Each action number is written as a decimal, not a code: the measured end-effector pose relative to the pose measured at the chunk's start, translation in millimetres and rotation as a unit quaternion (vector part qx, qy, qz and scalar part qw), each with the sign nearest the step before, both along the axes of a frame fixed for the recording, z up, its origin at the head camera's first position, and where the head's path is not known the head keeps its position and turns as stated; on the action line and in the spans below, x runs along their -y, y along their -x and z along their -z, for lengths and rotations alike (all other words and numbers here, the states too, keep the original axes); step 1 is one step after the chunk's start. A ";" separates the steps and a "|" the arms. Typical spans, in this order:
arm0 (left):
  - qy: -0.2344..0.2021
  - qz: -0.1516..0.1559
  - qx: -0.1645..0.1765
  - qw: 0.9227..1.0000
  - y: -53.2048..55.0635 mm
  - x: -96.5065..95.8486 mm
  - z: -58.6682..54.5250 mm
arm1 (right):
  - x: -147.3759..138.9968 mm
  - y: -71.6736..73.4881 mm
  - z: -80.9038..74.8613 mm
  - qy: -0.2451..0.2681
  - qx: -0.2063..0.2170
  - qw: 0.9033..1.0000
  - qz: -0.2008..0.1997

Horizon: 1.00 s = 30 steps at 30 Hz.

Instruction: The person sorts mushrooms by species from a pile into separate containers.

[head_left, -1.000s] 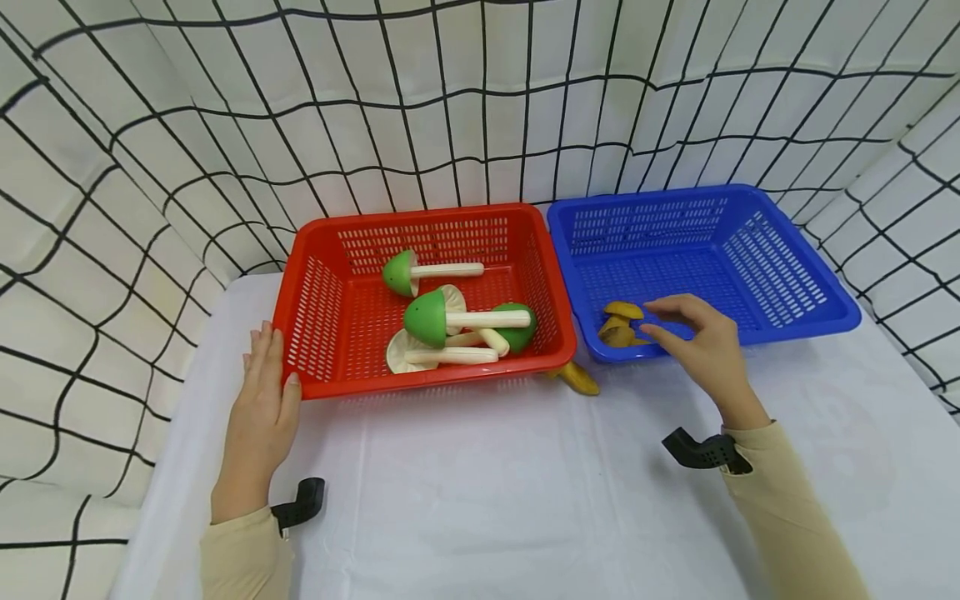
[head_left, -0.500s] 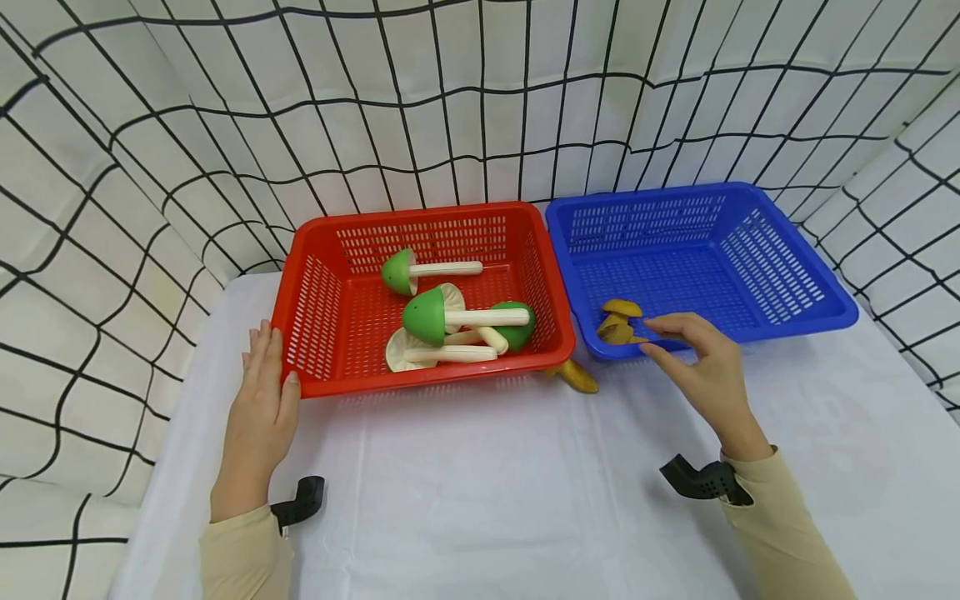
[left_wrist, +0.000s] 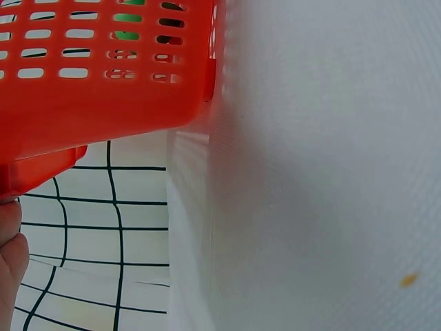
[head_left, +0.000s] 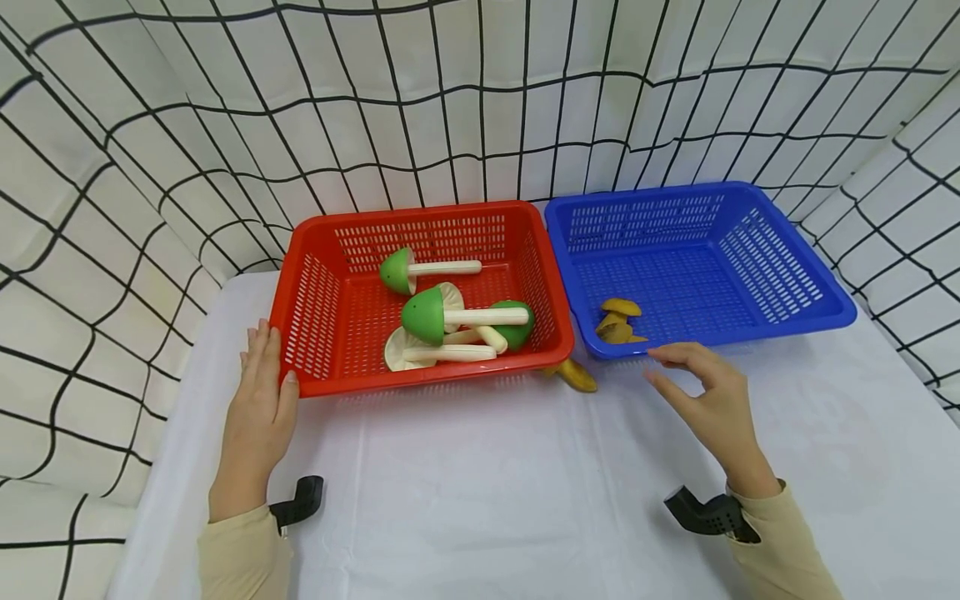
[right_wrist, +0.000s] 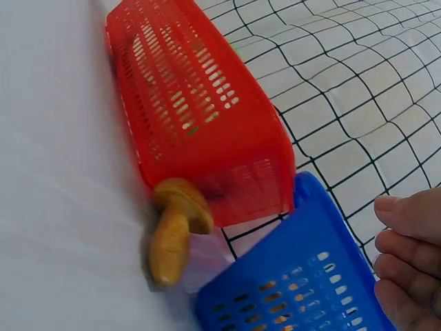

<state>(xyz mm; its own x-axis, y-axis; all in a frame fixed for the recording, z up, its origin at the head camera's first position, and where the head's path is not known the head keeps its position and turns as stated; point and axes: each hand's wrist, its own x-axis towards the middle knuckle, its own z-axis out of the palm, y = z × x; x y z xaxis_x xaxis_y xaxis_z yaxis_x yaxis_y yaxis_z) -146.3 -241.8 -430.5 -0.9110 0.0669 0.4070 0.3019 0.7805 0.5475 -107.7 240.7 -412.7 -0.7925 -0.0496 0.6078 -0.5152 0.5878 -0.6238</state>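
My left hand (head_left: 258, 412) lies with straight fingers against the left end of the red basket (head_left: 311, 388). Inside that basket lie several green-capped toy mushrooms (head_left: 424, 317) with white stems. My right hand (head_left: 712, 408) is just in front of the blue basket's near rim, thumb and forefinger apart, nothing between them. Yellow-brown toy mushrooms (head_left: 618, 310) sit in the near left corner of the blue basket (head_left: 675, 279). On the table between the baskets lies another yellow-brown mushroom (head_left: 579, 377), seen whole in the right wrist view.
Both baskets stand side by side at the back of a table with a white cloth (head_left: 465, 483). Black netting (head_left: 480, 125) over white sheeting surrounds the back and sides. In the left wrist view a small orange speck (left_wrist: 408, 280) marks the cloth.
My right hand has drawn back from over the blue basket toward the front of the table, carrying nothing. The left hand and both baskets stay put.
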 end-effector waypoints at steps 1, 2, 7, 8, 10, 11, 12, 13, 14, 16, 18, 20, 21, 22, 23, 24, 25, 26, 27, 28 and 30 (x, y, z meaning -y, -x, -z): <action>0.000 0.000 0.000 1.000 -0.2 -0.1 -0.2 | 0.7 -1.5 1.8 -0.003 0.001 1.000 0.001; 0.001 -0.001 0.002 1.000 -0.4 -0.2 -0.4 | 1.6 -2.7 3.8 -0.007 0.001 1.000 0.001; 0.003 -0.002 0.003 1.000 -1.5 -0.3 -0.6 | 8.6 -3.6 13.7 -0.019 0.010 1.000 -0.013; 0.003 -0.003 0.002 1.000 -1.7 -0.3 -0.8 | 10.0 -2.5 16.3 -0.022 0.015 1.000 -0.017; 0.004 -0.003 0.003 1.000 -2.1 -0.4 -1.5 | 13.3 1.0 21.5 -0.036 0.026 0.999 -0.024; 0.005 -0.003 0.001 1.000 -2.0 -0.3 -1.6 | 14.9 3.4 25.0 -0.048 0.031 0.998 -0.024; 0.006 -0.001 0.000 1.000 -2.0 -0.3 -1.8 | 16.5 5.8 28.0 -0.062 0.037 0.997 -0.023; 0.006 0.001 -0.001 1.000 -1.9 -0.4 -2.0 | 18.1 8.0 30.4 -0.075 0.044 0.996 -0.022; 0.005 0.004 -0.001 1.000 -1.6 -0.6 -2.2 | 19.7 9.8 32.5 -0.088 0.051 0.995 -0.019; 0.004 0.009 0.001 1.000 -0.9 -0.7 -2.4 | 22.0 12.9 35.5 -0.107 0.066 0.992 -0.012; 0.001 0.012 0.002 1.000 -0.4 -1.2 -2.7 | 23.7 15.1 37.3 -0.115 0.083 0.990 -0.008; 0.000 0.010 0.006 1.000 -0.3 -1.5 -3.0 | 24.9 16.8 39.2 -0.122 0.097 0.988 -0.004; 0.001 0.008 0.007 1.000 -0.3 -1.5 -3.1 | 25.6 17.7 40.2 -0.126 0.102 0.987 -0.002; 0.001 0.007 0.007 1.000 -0.2 -1.4 -3.2 | 26.5 18.6 41.4 -0.129 0.104 0.986 -0.001; 0.003 0.005 0.007 1.000 -0.2 -1.3 -3.3 | 27.6 19.5 42.8 -0.133 0.105 0.986 -0.001; 0.005 0.004 0.007 1.000 -0.1 -1.0 -3.4 | 29.0 20.5 44.3 -0.137 0.106 0.985 0.000; 0.007 0.003 0.007 1.000 -0.1 -0.8 -3.4 | 30.5 21.5 45.9 -0.141 0.105 0.984 -0.001; 0.008 0.002 0.008 1.000 -0.1 -0.5 -3.5 | 32.1 22.3 47.0 -0.143 0.105 0.984 -0.001; 0.009 0.001 0.008 1.000 -0.3 -0.2 -3.4 | 33.8 23.0 48.1 -0.145 0.106 0.984 -0.001; 0.011 0.000 0.008 1.000 -0.6 0.0 -3.3 | 35.5 23.7 49.5 -0.145 0.109 0.983 -0.001; 0.011 -0.001 0.008 1.000 -1.2 0.3 -3.2 | 38.8 25.0 50.8 -0.146 0.117 0.982 0.001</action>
